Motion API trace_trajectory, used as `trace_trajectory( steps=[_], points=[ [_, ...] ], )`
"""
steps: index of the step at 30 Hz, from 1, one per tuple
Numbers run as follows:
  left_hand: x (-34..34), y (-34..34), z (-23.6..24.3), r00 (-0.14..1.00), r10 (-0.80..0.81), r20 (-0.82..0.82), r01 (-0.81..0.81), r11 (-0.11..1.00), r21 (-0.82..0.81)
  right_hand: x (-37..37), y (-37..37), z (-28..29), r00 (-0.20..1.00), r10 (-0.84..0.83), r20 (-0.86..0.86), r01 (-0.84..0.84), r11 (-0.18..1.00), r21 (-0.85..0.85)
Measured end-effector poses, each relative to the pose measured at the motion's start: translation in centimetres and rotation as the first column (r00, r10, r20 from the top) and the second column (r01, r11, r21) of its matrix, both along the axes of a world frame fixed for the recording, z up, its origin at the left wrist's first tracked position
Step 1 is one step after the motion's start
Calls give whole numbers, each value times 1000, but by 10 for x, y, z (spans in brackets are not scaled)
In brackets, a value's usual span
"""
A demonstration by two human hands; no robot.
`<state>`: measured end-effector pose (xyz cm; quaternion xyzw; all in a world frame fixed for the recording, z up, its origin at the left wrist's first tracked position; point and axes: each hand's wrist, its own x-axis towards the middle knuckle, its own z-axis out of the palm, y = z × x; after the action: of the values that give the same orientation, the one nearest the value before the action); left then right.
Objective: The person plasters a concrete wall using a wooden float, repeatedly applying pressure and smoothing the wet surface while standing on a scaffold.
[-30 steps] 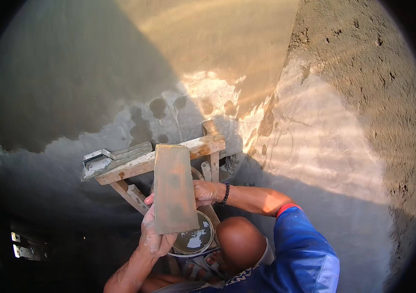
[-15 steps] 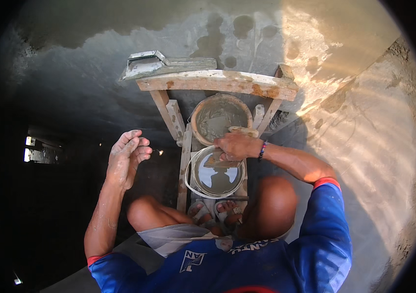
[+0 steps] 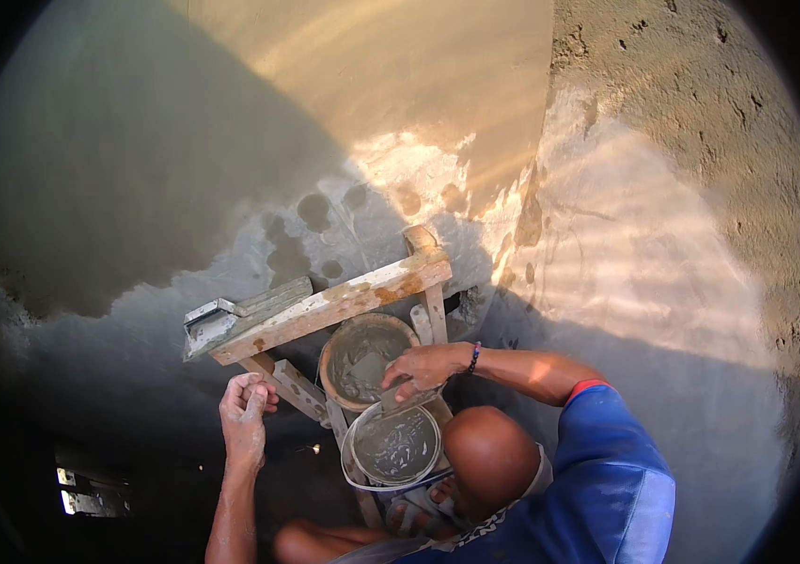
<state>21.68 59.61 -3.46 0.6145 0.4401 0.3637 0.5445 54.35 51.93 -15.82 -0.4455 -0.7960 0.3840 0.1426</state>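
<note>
My right hand (image 3: 423,368) grips a thin flat scraper plate (image 3: 402,400) over the far rim of a pail (image 3: 354,464). Grey, rippled water (image 3: 397,445) fills the pail, which has a pale wire-like handle. Just beyond it sits a round brown-rimmed bowl (image 3: 329,368) with wet grey cement (image 3: 365,357) inside. My left hand (image 3: 245,414) is raised to the left of the bowl, its fingers loosely curled with nothing visible in them.
A wooden frame (image 3: 344,310) stands beyond the bowl, bearing a metal-handled plastering float (image 3: 240,324). Behind rises a partly wet plastered wall (image 3: 137,169); a rough wall (image 3: 673,56) is at the right. My bent knee (image 3: 494,456) is close beside the pail.
The view has turned right and up, showing more wall. The scraper has moved from over the water to the pail's far rim, and the water now ripples. My left-hand fingers curl more.
</note>
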Motion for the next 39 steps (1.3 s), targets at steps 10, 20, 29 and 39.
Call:
trace_trajectory(
  steps=[10, 20, 29, 39],
  points=[
    [74, 60, -41, 767, 154, -623, 442, 577, 687, 95, -169, -97, 113, -856, -504, 462, 494, -736],
    [101, 85, -76, 605, 160, -780, 648, 469, 600, 180, 3, 191, 316, -478, -820, 891, -148, 430],
    [99, 84, -78, 542, 205, -815, 671, 479, 566, 152, 96, 138, 503, -729, -465, 440, -247, 863],
    [94, 87, -84, 559, 181, -809, 667, 482, 568, 176, 58, 217, 401, -576, -712, 642, -378, 667]
  ],
)
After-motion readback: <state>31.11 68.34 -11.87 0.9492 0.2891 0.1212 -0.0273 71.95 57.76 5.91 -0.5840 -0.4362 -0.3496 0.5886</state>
